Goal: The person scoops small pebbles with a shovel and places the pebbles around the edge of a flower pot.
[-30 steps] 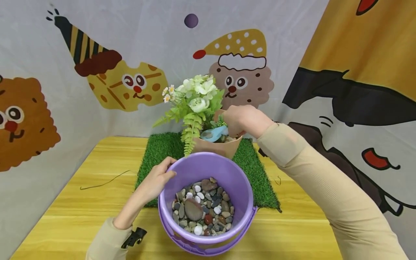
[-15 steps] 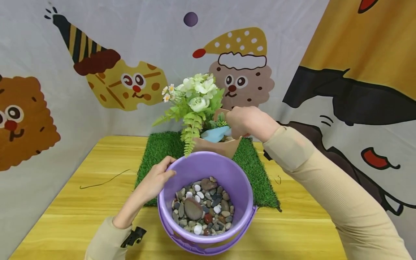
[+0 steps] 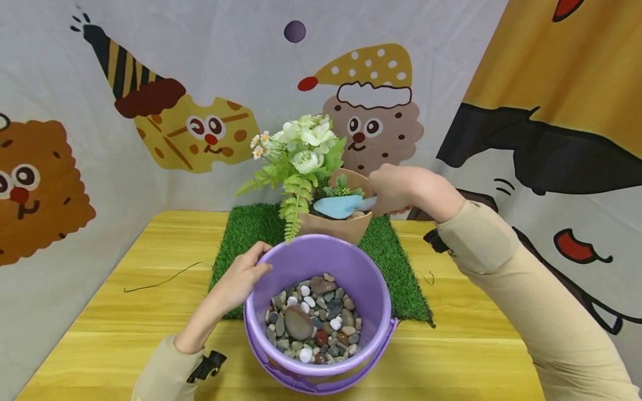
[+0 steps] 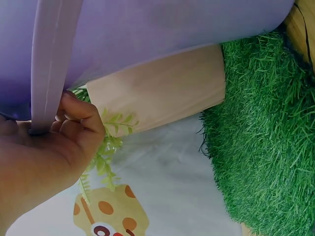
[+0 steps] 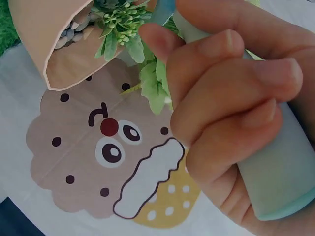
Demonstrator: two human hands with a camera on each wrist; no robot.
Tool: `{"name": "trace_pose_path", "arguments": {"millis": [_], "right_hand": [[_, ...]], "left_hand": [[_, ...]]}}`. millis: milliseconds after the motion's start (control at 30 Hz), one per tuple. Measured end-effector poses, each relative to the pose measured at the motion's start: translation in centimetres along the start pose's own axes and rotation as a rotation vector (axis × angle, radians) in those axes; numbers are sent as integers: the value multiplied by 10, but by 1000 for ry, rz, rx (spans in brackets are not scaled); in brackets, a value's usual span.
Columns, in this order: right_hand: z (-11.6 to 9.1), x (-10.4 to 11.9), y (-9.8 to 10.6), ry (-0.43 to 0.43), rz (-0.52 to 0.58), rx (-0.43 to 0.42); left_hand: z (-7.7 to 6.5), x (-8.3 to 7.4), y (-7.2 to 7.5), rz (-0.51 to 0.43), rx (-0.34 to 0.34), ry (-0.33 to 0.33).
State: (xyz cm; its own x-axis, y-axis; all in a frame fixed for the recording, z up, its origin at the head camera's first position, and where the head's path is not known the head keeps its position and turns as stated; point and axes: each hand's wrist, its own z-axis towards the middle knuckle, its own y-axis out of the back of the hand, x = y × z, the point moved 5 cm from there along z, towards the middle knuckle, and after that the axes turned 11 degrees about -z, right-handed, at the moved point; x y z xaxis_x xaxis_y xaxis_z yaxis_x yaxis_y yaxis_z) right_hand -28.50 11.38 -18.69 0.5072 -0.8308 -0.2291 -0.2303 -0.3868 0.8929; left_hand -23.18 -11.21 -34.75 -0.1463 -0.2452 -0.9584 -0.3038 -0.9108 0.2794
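Observation:
My right hand (image 3: 401, 189) grips the pale handle (image 5: 275, 167) of a small light-blue trowel (image 3: 338, 206). The trowel's blade is tilted over the mouth of a tan flower pot (image 3: 333, 225). Pebbles (image 5: 74, 34) and a small green plant (image 5: 123, 24) show inside that pot. White flowers (image 3: 307, 145) and fern leaves rise from its left side. In front stands a purple bucket (image 3: 373, 278) with stones (image 3: 299, 323) of several colours on its bottom. My left hand (image 3: 243, 275) holds the bucket's left rim, fingers outside and thumb over the edge.
The pot stands on a green turf mat (image 3: 401, 284) on a yellow wood-grain table (image 3: 451, 356). A thin dark wire (image 3: 163, 283) lies at the left. Behind hangs a white cloth (image 3: 210, 50) printed with cartoon figures. The bucket's purple handle (image 3: 301, 384) hangs down at its front.
My right hand has moved to the right with the trowel, and the blade has turned from edge-down to showing its broad side. The left hand and the bucket stay in place.

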Motion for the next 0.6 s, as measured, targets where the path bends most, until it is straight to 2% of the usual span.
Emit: {"name": "trace_pose_path", "arguments": {"millis": [167, 333, 600], "right_hand": [[-26, -3, -11, 61, 82, -44], [-50, 7, -25, 107, 70, -112], [-61, 35, -47, 144, 27, -137]], "left_hand": [[-1, -1, -1, 19, -7, -1], [-3, -3, -1, 11, -7, 5], [-5, -5, -1, -15, -18, 18]]}}
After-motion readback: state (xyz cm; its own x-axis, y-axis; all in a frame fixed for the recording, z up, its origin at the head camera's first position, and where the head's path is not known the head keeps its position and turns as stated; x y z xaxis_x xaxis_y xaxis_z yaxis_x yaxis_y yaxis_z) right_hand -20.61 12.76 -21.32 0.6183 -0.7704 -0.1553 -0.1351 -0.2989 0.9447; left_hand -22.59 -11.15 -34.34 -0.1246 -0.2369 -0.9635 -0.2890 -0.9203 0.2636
